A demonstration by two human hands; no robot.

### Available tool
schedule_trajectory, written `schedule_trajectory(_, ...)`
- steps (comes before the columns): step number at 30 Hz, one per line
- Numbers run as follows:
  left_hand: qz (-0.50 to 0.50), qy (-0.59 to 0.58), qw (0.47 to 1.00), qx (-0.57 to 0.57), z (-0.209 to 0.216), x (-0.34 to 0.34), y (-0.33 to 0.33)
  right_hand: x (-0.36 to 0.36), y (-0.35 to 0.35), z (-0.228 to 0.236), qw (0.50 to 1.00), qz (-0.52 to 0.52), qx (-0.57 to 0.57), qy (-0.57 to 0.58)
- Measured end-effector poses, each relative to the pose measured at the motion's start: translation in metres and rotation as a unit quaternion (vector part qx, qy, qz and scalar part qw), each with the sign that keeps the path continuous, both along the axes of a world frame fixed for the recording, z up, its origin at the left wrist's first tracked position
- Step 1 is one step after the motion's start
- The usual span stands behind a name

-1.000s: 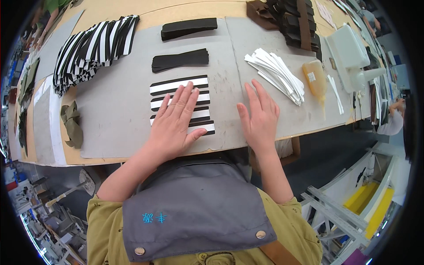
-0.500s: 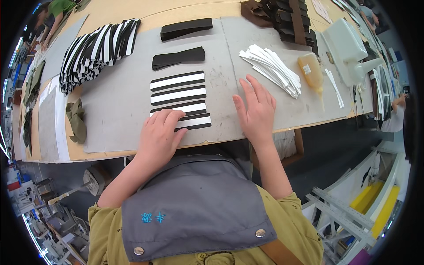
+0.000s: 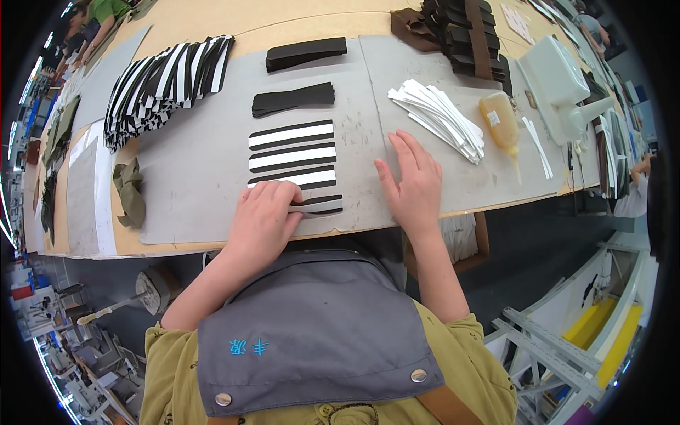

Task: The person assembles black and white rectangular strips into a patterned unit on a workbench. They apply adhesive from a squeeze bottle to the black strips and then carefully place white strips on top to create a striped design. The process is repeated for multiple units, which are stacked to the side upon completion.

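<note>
My left hand [image 3: 262,218] is at the near edge of the table, its fingers curled round the left end of the nearest black strip [image 3: 327,200]. That strip is tilted and looks grey between its dark edges; its left end is hidden by my fingers. Just beyond lie three flat black strips [image 3: 294,147], each with a white band along its middle. The closest of these is partly covered by my fingers. To the right, my right hand [image 3: 414,185] hovers or rests by the mat with fingers stretched and nothing in it.
Two stacks of black strips [image 3: 294,99] lie farther back. At far left is a large heap of black-and-white strips [image 3: 166,85], with an olive cloth piece [image 3: 129,195] nearer. White strips [image 3: 443,124], an amber glue bottle [image 3: 499,120] and a translucent container [image 3: 556,78] stand right.
My left hand has closed on the nearest strip and tilted it, so its white face no longer shows. My right hand has barely moved. The whole view has shifted slightly.
</note>
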State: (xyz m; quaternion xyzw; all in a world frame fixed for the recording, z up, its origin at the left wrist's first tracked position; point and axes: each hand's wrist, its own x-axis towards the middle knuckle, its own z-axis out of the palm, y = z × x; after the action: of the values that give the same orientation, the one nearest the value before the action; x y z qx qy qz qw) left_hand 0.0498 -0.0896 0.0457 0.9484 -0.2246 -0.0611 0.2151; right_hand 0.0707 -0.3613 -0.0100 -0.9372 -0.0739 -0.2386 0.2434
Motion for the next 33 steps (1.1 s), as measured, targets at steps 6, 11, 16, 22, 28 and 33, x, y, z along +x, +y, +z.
schedule_trajectory(6,0.058,-0.024,0.998,0.021,-0.003,0.024,0.002,0.001,0.0,0.001,1.0,0.001,-0.004,0.013)
schedule_trajectory(11,0.026,-0.028,0.999,0.034,-0.004,0.03,0.005,0.001,0.0,0.0,1.0,0.002,-0.008,0.026)
schedule_trajectory(16,0.017,-0.018,0.999,0.02,-0.002,0.033,0.004,0.001,0.0,0.002,1.0,0.001,-0.006,0.029)
schedule_trajectory(22,0.035,-0.04,0.998,0.043,-0.01,0.063,0.007,0.002,0.0,0.004,0.999,0.003,-0.009,0.043)
schedule_trajectory(28,0.022,-0.031,0.998,0.059,-0.003,0.063,0.003,0.002,0.0,0.004,0.999,0.005,-0.004,0.05)
schedule_trajectory(33,0.027,-0.02,0.999,0.022,-0.006,0.078,0.003,0.004,0.0,0.006,0.998,0.01,-0.003,0.065)
